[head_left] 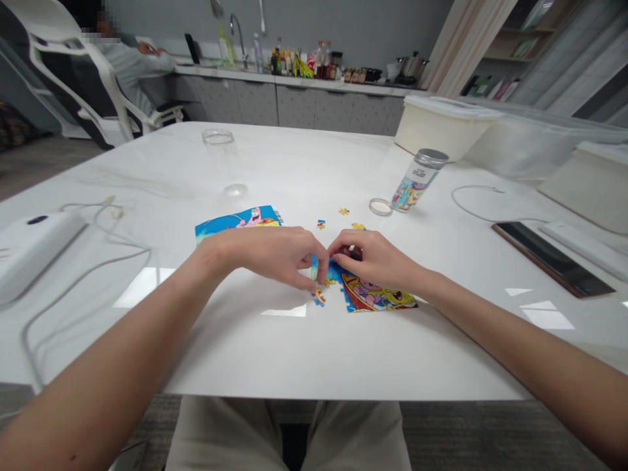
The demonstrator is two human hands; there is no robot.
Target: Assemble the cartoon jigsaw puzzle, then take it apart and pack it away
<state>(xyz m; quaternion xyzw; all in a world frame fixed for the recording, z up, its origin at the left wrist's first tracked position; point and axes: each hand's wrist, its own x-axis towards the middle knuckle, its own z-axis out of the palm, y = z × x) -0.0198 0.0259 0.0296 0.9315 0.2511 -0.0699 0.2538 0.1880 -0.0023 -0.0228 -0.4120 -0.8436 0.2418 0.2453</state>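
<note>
Touching a puzzle piece point(319, 299), left hand point(284, 252) sits beside right hand point(373, 258), both grips unclear.

A person in pale beige trousers point(226, 435), plain and loose in cut, with soft creases across the thighs. The left forearm point(122, 347) and right forearm point(515, 347) are bare, tapering to slim wrists. A small, round dark spot marks the left one, low in the head view. The left hand point(289, 255) and right hand point(370, 258), also bare, have slender fingers point(321, 261).
</note>
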